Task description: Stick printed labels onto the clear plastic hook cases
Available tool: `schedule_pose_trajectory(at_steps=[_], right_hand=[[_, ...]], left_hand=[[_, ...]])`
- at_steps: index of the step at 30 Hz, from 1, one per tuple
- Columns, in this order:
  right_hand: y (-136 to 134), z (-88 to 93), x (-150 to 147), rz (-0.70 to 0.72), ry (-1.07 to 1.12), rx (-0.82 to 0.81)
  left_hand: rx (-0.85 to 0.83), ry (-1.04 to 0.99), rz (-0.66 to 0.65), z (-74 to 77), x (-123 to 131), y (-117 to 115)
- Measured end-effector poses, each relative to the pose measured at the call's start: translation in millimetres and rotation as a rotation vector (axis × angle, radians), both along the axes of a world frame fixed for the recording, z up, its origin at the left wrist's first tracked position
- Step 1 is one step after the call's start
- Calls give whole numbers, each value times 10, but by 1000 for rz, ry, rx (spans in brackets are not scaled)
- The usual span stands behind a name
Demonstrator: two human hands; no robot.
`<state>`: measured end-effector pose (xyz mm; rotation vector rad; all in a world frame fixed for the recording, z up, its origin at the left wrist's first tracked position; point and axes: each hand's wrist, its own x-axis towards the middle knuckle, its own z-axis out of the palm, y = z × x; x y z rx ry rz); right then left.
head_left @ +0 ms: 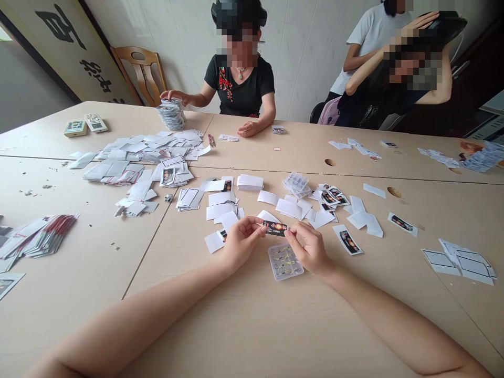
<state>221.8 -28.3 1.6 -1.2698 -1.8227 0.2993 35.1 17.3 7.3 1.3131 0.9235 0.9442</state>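
Note:
Between my two hands is a small black printed label (275,228) with red and yellow markings. My left hand (246,239) pinches its left end, and my right hand (309,247) pinches the right end. Just below the label, a clear plastic box (285,265) lies on the table, with small yellowish and metallic pieces showing inside. My right fingers partly overlap its upper right side from this viewpoint; whether they touch it I cannot tell. White paper slips (289,207) are scattered beyond my hands, and another black label (348,240) lies to the right.
Paper piles (142,149) spread over the table's left side, near two remote controls (95,123). Clear boxes (297,184) are stacked ahead. Across the table, a person in black (244,84) rests a hand on a tall stack (171,114). Two more people are at the right.

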Motion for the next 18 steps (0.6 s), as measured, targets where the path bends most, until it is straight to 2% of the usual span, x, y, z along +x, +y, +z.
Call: schedule_pose_trajectory(at_steps=[18], right_hand=[[-62, 67, -7, -4, 163, -205]], left_hand=[[3, -10, -61, -38, -26, -11]])
